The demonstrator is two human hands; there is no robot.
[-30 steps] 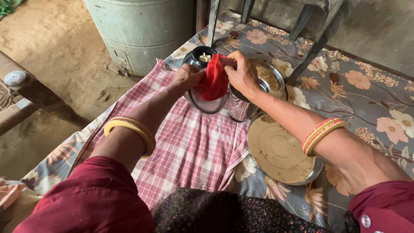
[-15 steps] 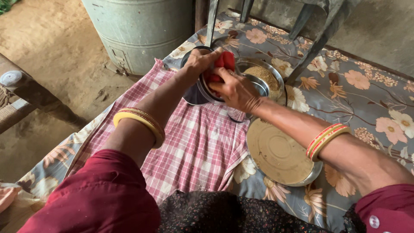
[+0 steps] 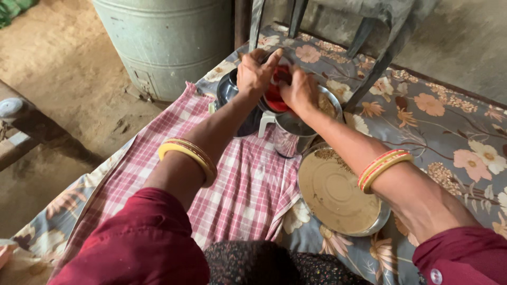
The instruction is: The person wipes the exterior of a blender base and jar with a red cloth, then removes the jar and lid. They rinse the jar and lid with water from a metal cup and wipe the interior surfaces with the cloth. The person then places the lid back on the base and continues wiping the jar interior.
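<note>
1. A grey floral sheet [image 3: 438,132] is spreading under both hands and running off to the right of the right hand.
2. A large grey metal drum [image 3: 163,42] is standing on the dirt floor, beyond and to the left of the left hand.
3. A pink checked cloth [image 3: 232,184] is lying on the sheet below the left forearm, reaching up to the vessels at the hands.
4. A round steel plate [image 3: 338,192] dusted with brown powder is sitting under the right forearm, nearer the person than the hands.
5. A steel cup [image 3: 288,137] is standing just below the right hand, beside a dark pot [image 3: 228,89] under the left wrist.
6. A steel bowl [image 3: 330,103] holding brown powder is resting just right of the right hand.
7. The left hand [image 3: 253,74] is curling its fingers over the red cloth [image 3: 274,95], thumb and fingertips spread.
8. The right hand [image 3: 301,92] is pressing down on the same red cloth, fingers bent and gripping it; the cloth is bunching between the two hands, above the cup.
</note>
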